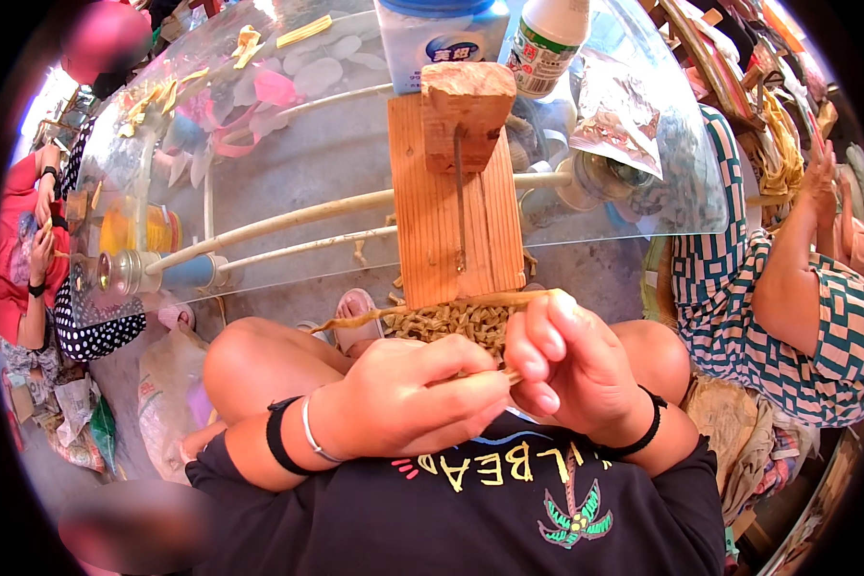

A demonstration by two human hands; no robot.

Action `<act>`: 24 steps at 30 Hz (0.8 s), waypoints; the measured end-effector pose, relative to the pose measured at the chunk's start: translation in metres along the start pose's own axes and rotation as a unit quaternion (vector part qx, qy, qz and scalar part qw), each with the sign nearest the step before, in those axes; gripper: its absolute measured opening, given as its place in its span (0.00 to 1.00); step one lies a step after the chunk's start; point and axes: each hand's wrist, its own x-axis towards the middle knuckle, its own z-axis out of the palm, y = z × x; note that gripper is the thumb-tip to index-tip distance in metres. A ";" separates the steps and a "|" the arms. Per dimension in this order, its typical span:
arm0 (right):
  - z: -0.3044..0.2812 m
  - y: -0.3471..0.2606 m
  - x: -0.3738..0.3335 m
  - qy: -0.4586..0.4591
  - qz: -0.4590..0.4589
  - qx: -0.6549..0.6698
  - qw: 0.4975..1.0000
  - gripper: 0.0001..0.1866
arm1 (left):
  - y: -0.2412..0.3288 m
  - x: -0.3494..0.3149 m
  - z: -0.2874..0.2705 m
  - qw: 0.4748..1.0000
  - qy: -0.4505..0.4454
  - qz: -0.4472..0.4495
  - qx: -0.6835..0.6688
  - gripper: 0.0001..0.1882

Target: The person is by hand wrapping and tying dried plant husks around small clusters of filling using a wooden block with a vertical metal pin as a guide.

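My left hand [418, 396] is closed, its fingertips pinched together just in front of my chest. Close against it, my right hand [574, 357] is closed too, thumb and fingers bent. A long, thin, yellow-brown strip [408, 310] runs out to the left from the right fingers. A short end of similar strip [509, 374] shows between the two hands' fingertips; whether it is the same piece I cannot tell. Behind the hands lies a pile of small brown twisted pieces [466, 323], partly hidden by them. Beyond it a wooden board [418, 240] carries a wooden block [466, 110] and a thin metal rod [460, 206].
The board rests on a glass table [307, 182]. A blue-lidded tub [442, 38], a white bottle [550, 43] and a foil packet [622, 110] stand or lie at its far side. Loose yellow strips [149, 108] are at far left. Other people sit left and right.
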 end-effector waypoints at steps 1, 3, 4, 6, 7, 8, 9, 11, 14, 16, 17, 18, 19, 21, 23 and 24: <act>-0.002 -0.002 0.000 0.000 0.007 0.025 1.000 0.20 | -0.002 0.000 -0.002 1.000 0.005 -0.007 -0.010 0.19; -0.007 -0.010 0.000 0.061 -0.061 0.003 0.996 0.21 | -0.004 0.000 -0.008 0.999 0.016 -0.020 -0.029 0.16; -0.010 -0.011 -0.003 0.066 -0.080 -0.006 0.995 0.21 | -0.003 0.001 -0.014 0.998 0.004 -0.040 -0.043 0.14; -0.010 -0.012 -0.004 0.075 -0.099 -0.023 0.992 0.21 | -0.002 -0.004 -0.027 0.995 0.007 -0.078 -0.054 0.12; -0.006 -0.012 -0.005 0.080 -0.099 -0.031 0.991 0.20 | 0.001 -0.002 -0.033 0.994 0.004 -0.098 -0.057 0.12; -0.003 -0.012 -0.006 0.085 -0.100 -0.039 0.991 0.20 | -0.001 0.001 -0.031 0.995 0.030 -0.074 -0.063 0.12; 0.000 -0.014 -0.005 0.073 -0.044 -0.133 0.987 0.19 | -0.001 0.006 -0.030 0.995 0.059 -0.051 -0.067 0.12; 0.005 -0.017 -0.001 0.015 0.091 -0.335 0.938 0.18 | 0.004 0.009 -0.028 0.978 0.090 -0.051 -0.179 0.16; 0.006 -0.020 0.003 -0.151 0.185 -0.554 0.797 0.19 | 0.015 0.001 -0.015 0.905 0.087 -0.114 -0.401 0.29; 0.001 -0.015 0.006 -0.143 -0.005 -0.519 0.842 0.21 | 0.015 -0.001 -0.017 0.920 0.040 -0.182 -0.346 0.27; 0.003 -0.019 0.006 -0.119 -0.060 -0.495 0.859 0.24 | 0.012 -0.001 -0.015 0.929 0.031 -0.183 -0.320 0.26; 0.009 -0.019 0.009 -0.127 -0.121 -0.507 0.844 0.26 | 0.010 -0.001 -0.015 0.939 -0.001 -0.183 -0.293 0.24; 0.015 -0.018 0.012 -0.135 -0.182 -0.516 0.826 0.29 | 0.007 0.003 -0.018 0.961 -0.045 -0.149 -0.231 0.23; 0.024 -0.006 0.013 -0.022 -0.228 -0.547 0.805 0.21 | 0.006 0.014 -0.017 0.991 0.055 -0.080 -0.096 0.23; 0.018 -0.021 0.026 -0.018 -0.301 -0.616 0.728 0.10 | 0.009 0.017 -0.025 0.978 0.098 -0.181 -0.042 0.23; 0.018 -0.017 0.030 0.052 -0.311 -0.537 0.783 0.05 | 0.001 0.016 -0.032 0.983 0.094 -0.154 -0.015 0.19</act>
